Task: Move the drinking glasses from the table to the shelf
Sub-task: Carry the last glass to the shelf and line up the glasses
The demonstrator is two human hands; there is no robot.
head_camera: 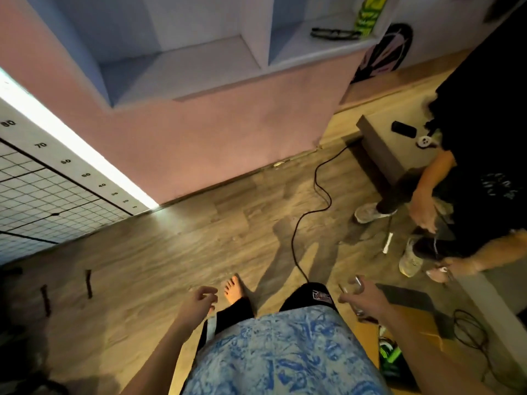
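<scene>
Wood floor (171, 252) runs across the middle of the frame, pink wall (228, 132) behind it, and up top sits the white shelf (185, 64), well apart from the action. Lower right, the right hand (368, 296) grips a clear drinking glass (350, 287), fingers wrapped round it. Lower centre, the left hand (201, 299) hangs loosely curled, holding nothing. A black cable (310, 212) snakes over the floor, and a second person (470, 166) in black stands at the right edge.
</scene>
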